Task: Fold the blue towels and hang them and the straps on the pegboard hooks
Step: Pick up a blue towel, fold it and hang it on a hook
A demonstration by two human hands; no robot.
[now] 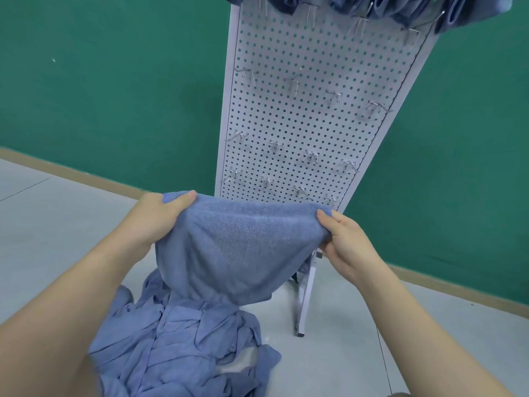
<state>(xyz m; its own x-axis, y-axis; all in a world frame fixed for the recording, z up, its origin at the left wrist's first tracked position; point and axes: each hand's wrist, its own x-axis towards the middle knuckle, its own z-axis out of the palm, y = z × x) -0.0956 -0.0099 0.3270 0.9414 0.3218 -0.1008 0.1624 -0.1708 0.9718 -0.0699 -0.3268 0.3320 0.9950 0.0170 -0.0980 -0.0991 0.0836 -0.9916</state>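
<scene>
A blue towel [234, 247] hangs stretched between my two hands in front of the white pegboard [309, 116]. My left hand [160, 216] grips its top left corner, thumb over the edge. My right hand [346, 239] pinches the top right corner. The towel's lower part drapes down onto a heap of blue towels [177, 348] on the floor. Several bare metal hooks [332, 96] stick out of the pegboard in rows. Blue fabric [400, 7] hangs from hooks along the top of the board.
The pegboard stands on a white metal leg [303, 305] on a grey tiled floor [329, 368]. Behind it is a green wall [114, 81] with a tan baseboard.
</scene>
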